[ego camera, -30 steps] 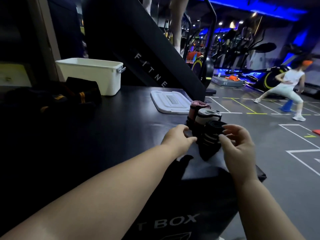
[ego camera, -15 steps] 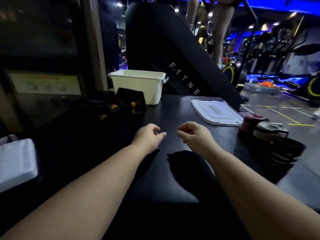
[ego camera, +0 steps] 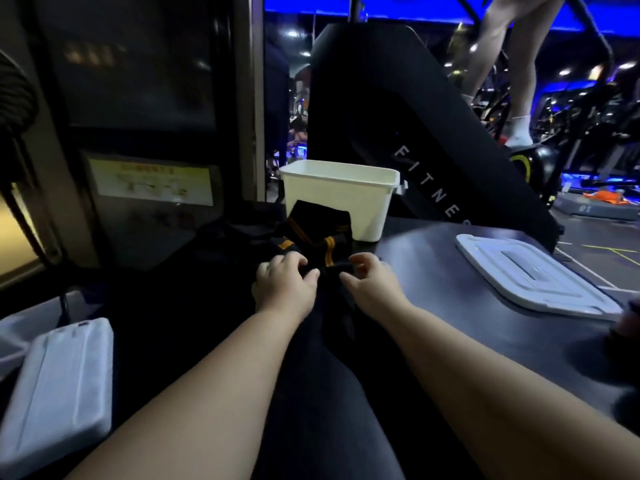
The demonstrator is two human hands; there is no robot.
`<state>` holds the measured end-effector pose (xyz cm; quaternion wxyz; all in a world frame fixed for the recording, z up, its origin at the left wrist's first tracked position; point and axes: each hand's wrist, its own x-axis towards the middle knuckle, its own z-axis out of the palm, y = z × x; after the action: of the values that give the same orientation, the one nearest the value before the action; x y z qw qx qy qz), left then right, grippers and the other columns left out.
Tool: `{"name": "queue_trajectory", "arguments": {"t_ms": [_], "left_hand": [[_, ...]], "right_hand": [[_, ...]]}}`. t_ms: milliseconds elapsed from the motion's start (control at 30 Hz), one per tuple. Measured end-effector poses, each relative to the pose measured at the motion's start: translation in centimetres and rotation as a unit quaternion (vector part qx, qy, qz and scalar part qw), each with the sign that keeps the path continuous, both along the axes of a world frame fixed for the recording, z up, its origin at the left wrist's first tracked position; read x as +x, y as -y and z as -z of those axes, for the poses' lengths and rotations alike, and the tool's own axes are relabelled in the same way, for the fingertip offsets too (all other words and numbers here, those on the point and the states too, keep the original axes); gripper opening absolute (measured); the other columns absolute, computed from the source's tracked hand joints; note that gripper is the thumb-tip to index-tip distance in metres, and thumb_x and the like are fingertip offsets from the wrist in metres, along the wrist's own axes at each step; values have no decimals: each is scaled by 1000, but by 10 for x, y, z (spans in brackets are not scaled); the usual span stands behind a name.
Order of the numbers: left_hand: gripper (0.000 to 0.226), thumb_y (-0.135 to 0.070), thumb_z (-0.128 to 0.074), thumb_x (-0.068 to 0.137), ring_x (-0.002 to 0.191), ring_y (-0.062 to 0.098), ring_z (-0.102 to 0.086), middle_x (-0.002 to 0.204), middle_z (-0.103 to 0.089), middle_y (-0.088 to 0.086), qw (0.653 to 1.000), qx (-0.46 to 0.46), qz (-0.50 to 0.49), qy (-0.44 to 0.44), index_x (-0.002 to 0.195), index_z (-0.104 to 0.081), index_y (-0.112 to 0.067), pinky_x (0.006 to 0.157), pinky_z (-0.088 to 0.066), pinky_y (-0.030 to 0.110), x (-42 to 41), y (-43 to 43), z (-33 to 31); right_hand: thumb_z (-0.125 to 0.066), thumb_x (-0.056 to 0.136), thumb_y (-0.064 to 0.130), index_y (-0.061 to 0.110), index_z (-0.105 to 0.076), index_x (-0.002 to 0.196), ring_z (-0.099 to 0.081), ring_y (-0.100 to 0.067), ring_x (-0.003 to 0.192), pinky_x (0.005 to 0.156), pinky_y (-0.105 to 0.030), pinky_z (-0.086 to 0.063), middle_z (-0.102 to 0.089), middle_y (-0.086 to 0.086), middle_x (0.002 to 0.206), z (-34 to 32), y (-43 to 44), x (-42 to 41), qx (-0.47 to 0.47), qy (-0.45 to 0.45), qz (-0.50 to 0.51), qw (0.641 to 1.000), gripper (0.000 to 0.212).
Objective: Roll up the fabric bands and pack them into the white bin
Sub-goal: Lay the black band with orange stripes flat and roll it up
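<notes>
Both hands had advanced since the earlier frame, from a loose hover over bare tabletop to the heap of unrolled fabric bands [ego camera: 311,237], and the view had swung left with them. The left hand [ego camera: 284,284] lay on the near edge of the heap, fingers curled down and thumb closing against them, pinching a fold of the black cloth. The right hand [ego camera: 372,284] was just beside it, fingers hooked at the same edge. Black cloth against the black tabletop [ego camera: 433,268] made it impossible to tell whether that hand had yet taken hold. The paired placement at one edge was judged consistent with drawing out a single band to begin a roll.

The heap was soft, matt black woven material with orange stripes. It was slumped and creased, and its far side leaned against the front wall of the white bin [ego camera: 367,209]. The bin stood upright and uncovered: a rigid, smooth plastic tub with a turned-out rim and a clip at its right end. No bands could be seen inside it from this angle. Its lid [ego camera: 530,277], flat white moulded plastic with a raised centre panel, lay well apart to the right on the tabletop, in all judgement set aside to keep the opening free for packing.
</notes>
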<state>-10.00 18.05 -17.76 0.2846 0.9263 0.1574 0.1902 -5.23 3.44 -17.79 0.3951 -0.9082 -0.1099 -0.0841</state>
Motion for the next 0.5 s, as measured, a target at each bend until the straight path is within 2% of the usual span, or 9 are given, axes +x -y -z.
{"name": "queue_trajectory", "arguments": {"t_ms": [67,133,233,300,333,500], "left_hand": [[37,-46,-49,96,128,23,-37,134,-53,-4,999,-3,33,11,128,-54,-29,102,-37,38,7,-1,9],[37,-43,-48,97,128,21,-38,132,-56,-6,998,-13,65,25,131,-54,-29,105,-35,35,15,-6,16],[37,-37,-48,99,128,17,-39,127,-59,-8,990,-84,105,53,133,-55,-27,108,-34,34,18,-9,19],[36,-34,-48,100,130,16,-39,128,-59,-8,985,-104,115,69,134,-55,-26,110,-33,34,19,-11,20],[37,-34,-47,100,131,15,-38,130,-58,-8,985,-102,120,70,135,-54,-27,111,-32,33,18,-12,19],[38,-36,-42,102,135,11,-29,139,-50,-15,983,-31,168,69,139,-49,-32,111,-21,27,4,-6,13]], "right_hand": [[-65,87,31,29,-47,139,-47,-19,125,98,-26,-39,-46,-3,139,4,-8,16,-48,4,-25,999,55],[-63,86,23,30,-48,139,-43,-19,130,101,-27,-38,-43,0,143,5,-13,28,-102,-1,-49,994,55],[-62,88,26,30,-63,116,-57,-20,111,85,-28,-46,-61,1,119,7,-13,35,-147,16,-46,988,29],[-63,89,32,35,-63,98,-59,-15,95,71,-26,-44,-64,7,101,5,-9,33,-128,16,-62,990,10],[-64,89,33,37,-60,94,-59,-12,89,68,-23,-43,-64,9,95,2,-5,30,-125,16,-77,989,8],[-66,90,28,29,-58,94,-59,-12,86,79,-25,-46,-64,9,93,-13,33,-1,-190,20,-152,970,9]]}}
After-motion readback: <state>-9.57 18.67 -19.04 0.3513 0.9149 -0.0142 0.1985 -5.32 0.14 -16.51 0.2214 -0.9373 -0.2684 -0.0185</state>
